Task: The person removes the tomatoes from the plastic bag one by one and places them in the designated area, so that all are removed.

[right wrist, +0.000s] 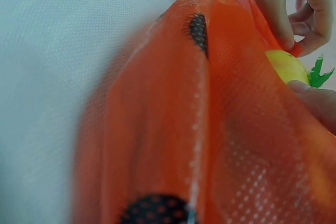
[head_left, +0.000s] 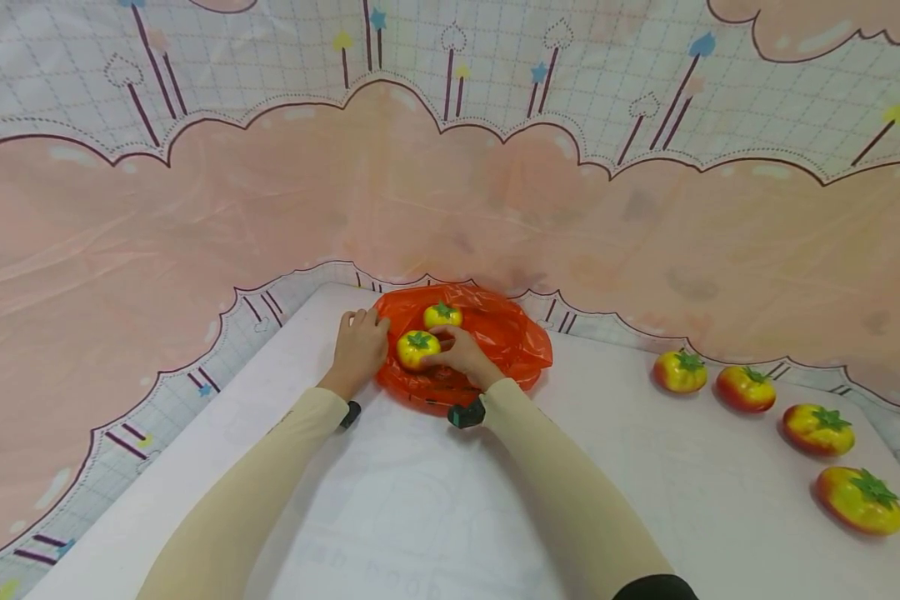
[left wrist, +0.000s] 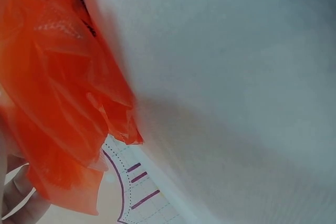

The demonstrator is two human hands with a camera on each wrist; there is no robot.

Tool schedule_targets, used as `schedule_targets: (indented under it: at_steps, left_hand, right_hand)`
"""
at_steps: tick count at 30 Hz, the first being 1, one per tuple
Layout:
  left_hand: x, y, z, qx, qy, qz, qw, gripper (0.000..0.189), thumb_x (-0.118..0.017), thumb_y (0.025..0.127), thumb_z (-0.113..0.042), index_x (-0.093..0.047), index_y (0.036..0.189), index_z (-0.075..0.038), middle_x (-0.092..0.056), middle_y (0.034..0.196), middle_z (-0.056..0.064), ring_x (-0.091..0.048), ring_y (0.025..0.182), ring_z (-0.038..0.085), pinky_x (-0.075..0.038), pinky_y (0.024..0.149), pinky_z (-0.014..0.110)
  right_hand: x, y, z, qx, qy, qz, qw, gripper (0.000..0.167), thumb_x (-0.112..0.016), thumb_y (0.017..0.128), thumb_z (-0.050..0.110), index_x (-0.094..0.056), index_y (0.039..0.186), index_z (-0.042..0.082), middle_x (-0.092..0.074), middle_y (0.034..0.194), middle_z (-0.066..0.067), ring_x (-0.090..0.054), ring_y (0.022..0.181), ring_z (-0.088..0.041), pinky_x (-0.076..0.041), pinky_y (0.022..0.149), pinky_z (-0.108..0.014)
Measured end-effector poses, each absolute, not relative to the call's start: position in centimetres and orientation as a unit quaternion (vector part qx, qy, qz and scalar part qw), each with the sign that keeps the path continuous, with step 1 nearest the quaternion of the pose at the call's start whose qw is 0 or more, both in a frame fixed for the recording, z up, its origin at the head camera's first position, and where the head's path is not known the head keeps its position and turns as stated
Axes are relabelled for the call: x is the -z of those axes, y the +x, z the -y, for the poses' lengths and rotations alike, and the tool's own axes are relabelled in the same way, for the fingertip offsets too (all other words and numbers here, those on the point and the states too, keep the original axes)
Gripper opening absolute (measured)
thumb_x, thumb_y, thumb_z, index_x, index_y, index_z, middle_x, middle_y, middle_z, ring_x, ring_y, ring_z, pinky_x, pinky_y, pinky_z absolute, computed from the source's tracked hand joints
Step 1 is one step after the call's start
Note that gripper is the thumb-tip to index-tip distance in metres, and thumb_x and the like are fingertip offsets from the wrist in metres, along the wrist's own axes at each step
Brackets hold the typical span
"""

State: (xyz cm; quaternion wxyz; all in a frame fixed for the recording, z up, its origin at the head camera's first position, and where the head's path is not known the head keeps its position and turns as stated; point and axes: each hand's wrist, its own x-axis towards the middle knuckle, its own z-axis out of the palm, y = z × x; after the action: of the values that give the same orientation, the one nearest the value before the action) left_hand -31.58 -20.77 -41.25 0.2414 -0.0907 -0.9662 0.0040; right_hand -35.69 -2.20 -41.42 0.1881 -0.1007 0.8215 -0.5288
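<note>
Overall, a white tabletop [head_left: 390, 508] carries everything, and an orange-red plastic bag [head_left: 513, 329] lies on it close to the far edge. Behind the bag rises a fabric backdrop [head_left: 300, 208] printed with pinkish clouds, candle-like stems and a pale grid; its scalloped border follows the tabletop's edges. To the left of the bag, the table edge slants toward the person, with a strip of white surface between. On the near side of the bag the white surface runs out between two cream sleeves [head_left: 247, 492], and to its right a broad stretch reaches as far as four red-and-yellow tomatoes [head_left: 746, 389], which stand apart in a curving row near the right-hand edge, well apart from the bag.

At the bag's left side, the left hand [head_left: 360, 346] pinches its rim, fingers curled and closed on the plastic. Over the bag's middle, the right hand [head_left: 461, 354] has thumb and fingers clamped on a yellow tomato [head_left: 417, 351] with a green calyx, at the bag's mouth. Just beyond that, also within the bag's outline, sits a second yellow tomato [head_left: 442, 315].
</note>
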Motion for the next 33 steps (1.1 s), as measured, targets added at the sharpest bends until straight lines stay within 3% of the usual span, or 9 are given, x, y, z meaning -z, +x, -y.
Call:
schedule_targets:
  at_steps: [21,33]
  left_hand:
    - [41.0,-31.5,20.7,-0.009,-0.083,0.971,0.224,0.022,-0.061,0.086,-0.012,-0.063,0.106,-0.003,-0.059,0.104,0.017,-0.053,0.102,0.034,-0.038,0.099,0.051]
    - [40.7,-31.2,20.6,-0.014,-0.081,0.972,0.219,0.023,-0.062,0.086,-0.012,-0.063,0.107,-0.003,-0.059,0.105,0.018,-0.053,0.102,0.034,-0.039,0.099,0.051]
  right_hand:
    - [41.6,-35.5,1.0,0.578,-0.087,-0.781,0.220,0.057,-0.073,0.081,0.018,-0.047,0.132,0.022,-0.042,0.137,-0.010,-0.043,0.124,-0.030,-0.042,0.104,-0.044]
    - [41.6,-35.5,0.4,0.589,-0.088,-0.768,0.235,0.062,-0.073,0.081,0.018,-0.043,0.135,0.023,-0.042,0.138,-0.009,-0.046,0.121,-0.029,-0.045,0.102,-0.043]
